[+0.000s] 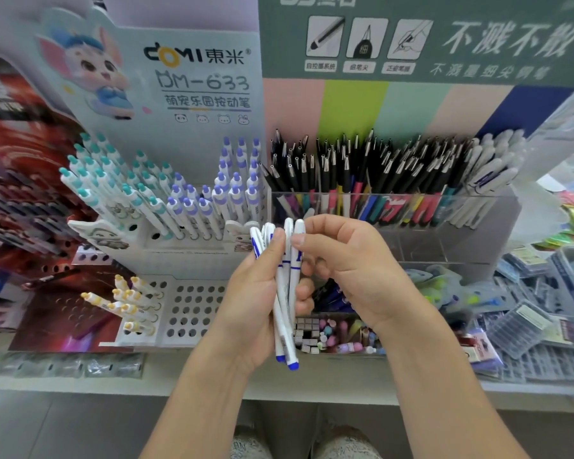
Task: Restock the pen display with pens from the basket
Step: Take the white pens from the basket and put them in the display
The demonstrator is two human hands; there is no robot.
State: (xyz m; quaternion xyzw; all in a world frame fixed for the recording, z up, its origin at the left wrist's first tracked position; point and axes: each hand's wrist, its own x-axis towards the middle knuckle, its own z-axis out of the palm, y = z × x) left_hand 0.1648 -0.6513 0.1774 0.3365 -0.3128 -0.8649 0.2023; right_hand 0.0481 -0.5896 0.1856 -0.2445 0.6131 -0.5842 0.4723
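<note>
Several pens (287, 293): light, stiff, slick; we'd take one mid-barrel.
Left hand (256, 303): fingers wrapped round the bunch.
Right hand (342, 266): fingers pinching one cap.

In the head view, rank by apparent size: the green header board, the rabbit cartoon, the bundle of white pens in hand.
1. Green header board
2. Rabbit cartoon and bundle of white pens: look alike; the pens are nearer, so unranked.

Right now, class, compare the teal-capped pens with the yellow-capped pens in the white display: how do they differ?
1. Colour: the teal-capped pens have teal tops; the yellow-capped pens have yellow tops.
2. Number: the teal-capped pens form a large, dense group; the yellow-capped pens are few.
3. Place: the teal-capped pens fill an upper tier; the yellow-capped pens sit on the lowest tier beside many unfilled holes.
Both have white barrels and stand tilted in holes.
</note>
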